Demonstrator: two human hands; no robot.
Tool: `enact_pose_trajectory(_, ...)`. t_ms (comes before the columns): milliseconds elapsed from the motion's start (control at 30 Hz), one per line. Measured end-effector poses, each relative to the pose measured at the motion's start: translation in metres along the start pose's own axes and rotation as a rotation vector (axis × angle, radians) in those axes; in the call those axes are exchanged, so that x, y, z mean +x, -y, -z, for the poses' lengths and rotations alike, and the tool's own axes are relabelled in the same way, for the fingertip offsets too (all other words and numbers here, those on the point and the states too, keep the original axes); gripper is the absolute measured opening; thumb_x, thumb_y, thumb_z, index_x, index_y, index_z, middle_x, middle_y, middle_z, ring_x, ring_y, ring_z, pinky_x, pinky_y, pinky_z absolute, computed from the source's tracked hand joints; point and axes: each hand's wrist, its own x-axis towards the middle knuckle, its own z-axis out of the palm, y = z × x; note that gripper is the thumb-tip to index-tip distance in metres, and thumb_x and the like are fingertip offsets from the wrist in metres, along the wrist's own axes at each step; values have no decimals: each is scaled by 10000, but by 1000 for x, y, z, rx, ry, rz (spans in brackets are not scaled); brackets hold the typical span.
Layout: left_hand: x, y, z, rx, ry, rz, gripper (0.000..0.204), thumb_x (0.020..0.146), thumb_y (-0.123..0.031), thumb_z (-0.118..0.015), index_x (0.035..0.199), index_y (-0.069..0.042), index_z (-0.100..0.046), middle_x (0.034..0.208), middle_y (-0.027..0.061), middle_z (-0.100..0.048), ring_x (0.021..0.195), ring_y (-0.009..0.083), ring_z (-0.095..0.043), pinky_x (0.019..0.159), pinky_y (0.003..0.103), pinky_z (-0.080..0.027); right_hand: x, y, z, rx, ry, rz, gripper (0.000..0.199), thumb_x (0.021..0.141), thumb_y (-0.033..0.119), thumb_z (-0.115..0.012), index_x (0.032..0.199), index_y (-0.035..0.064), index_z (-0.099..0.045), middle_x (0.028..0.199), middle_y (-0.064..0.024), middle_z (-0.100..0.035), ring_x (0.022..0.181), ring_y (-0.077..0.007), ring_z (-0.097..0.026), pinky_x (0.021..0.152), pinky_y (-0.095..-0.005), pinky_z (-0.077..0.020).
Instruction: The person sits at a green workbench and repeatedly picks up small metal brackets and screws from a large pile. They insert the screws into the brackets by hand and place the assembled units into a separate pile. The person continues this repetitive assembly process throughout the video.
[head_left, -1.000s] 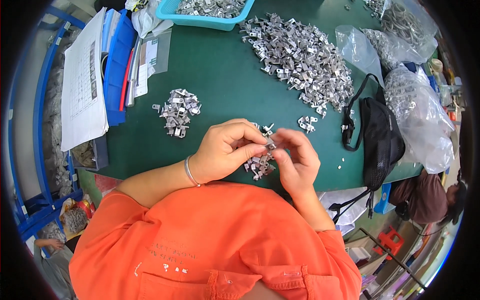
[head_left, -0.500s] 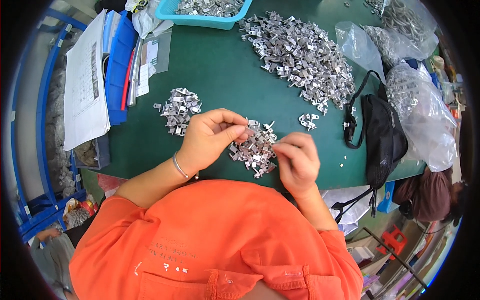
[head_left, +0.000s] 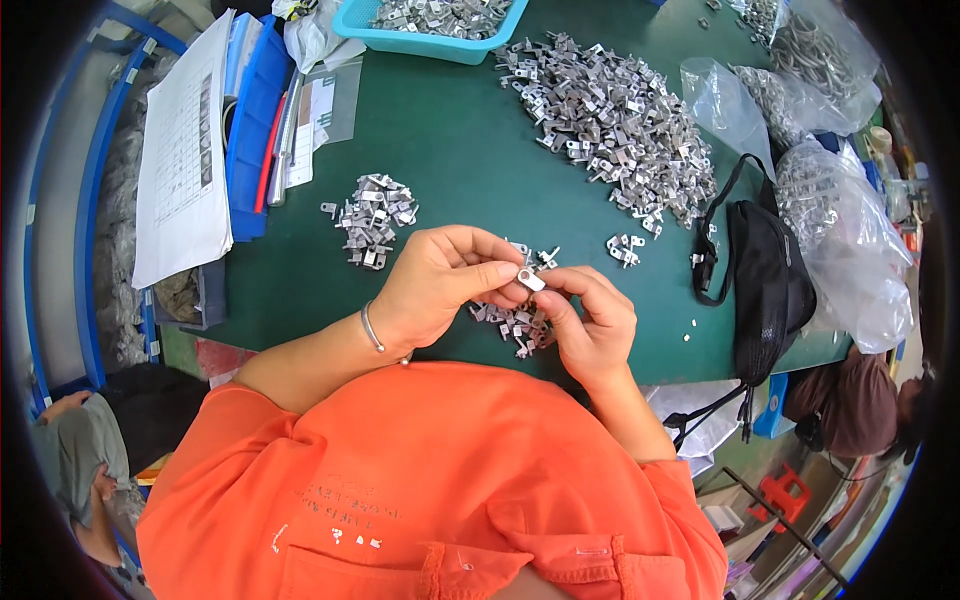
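Note:
A small silvery metal bracket point(head_left: 532, 281) with a hole in it is held up between my two hands. My left hand point(head_left: 440, 275) pinches it between thumb and fingers from the left. From the right, my right hand point(head_left: 596, 325) closes thumb and forefinger at its other end. Just below and behind the fingers is a small pile of the same brackets point(head_left: 515, 325), partly hidden by my hands. To the left of it a second small pile point(head_left: 372, 220) lies on the green table point(head_left: 450, 130).
A large heap of brackets point(head_left: 620, 120) spreads at the back right, with a small cluster point(head_left: 626, 249) nearer. Around the edges are a turquoise basket point(head_left: 430, 42), a blue tray point(head_left: 250, 140) with papers, a black bag point(head_left: 765, 270) and clear plastic bags point(head_left: 845, 240). Other people sit at both sides.
My right hand has come in to the left and now meets the left hand at the bracket, which has turned its holed face up. The whole view has shifted slightly.

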Motion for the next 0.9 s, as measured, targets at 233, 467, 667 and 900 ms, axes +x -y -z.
enact_pose_trajectory(233,-1,0,-5,8,6,49,127,913,-39,-615,1007,44,-639,910,132,-692,787,177,-691,706,284,-572,-3,1,3,38,-14,-40,142,798,-29,-711,934,-11,-676,815,-99,-695,686,-170,-658,601,-269,-508)
enact_pose_trajectory(467,-1,-3,-9,202,2,97,95,891,-6,-631,966,43,-664,899,121,-697,798,176,-681,713,282,-568,2,-1,3,-141,-48,288,194,736,-66,-717,911,0,-665,873,-120,-674,725,-247,-650,619,-315,-527)
enact_pose_trajectory(667,2,10,1,719,142,-407,143,778,91,-665,864,-22,-682,865,75,-685,850,183,-642,732,286,-531,-8,-7,9,-88,113,363,193,700,-64,-709,870,17,-665,935,-121,-649,809,-271,-637,713,-354,-512)
enact_pose_trajectory(900,12,13,5,1150,198,-724,166,708,101,-684,818,-23,-681,891,75,-665,779,232,-618,721,320,-492,3,-39,61,-804,-153,77,229,716,-7,-725,934,25,-666,909,-109,-590,807,-299,-542,724,-378,-453)
